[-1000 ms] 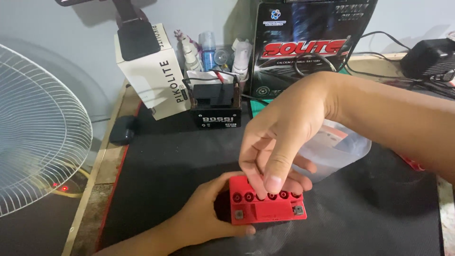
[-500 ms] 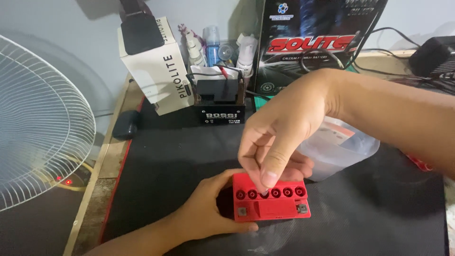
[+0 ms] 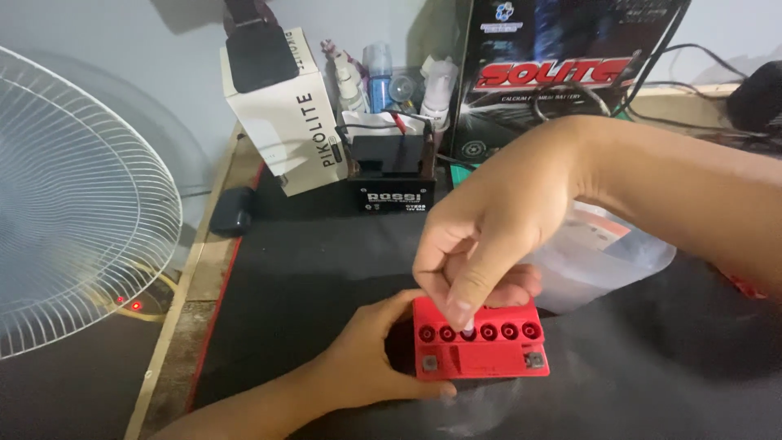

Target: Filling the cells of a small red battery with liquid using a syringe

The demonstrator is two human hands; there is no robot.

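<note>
Head view only. Red battery (image 3: 481,350) sits on the black mat (image 3: 318,277), near its front edge, a little right of centre. Top face shows a row of six round ports and a terminal at each front corner.

Left hand (image 3: 366,358) wraps the battery's left side, thumb along the front edge, fingers closed against the casing, bracing it.

Right hand (image 3: 489,236) comes in from the right, above the battery. Thumb and forefinger pinched narrow on a small pale piece, tip pressed at the third port from the left. Can't tell what the piece is; the fingers cover most of it.

Clear plastic tub (image 3: 599,261) lies just behind the battery, under the right wrist. Black battery (image 3: 391,175) stands by the mat's back edge, white box (image 3: 285,114) to its left, dark printed carton (image 3: 562,73) to its right. White fan grille (image 3: 73,204) off the worktop's left edge.
</note>
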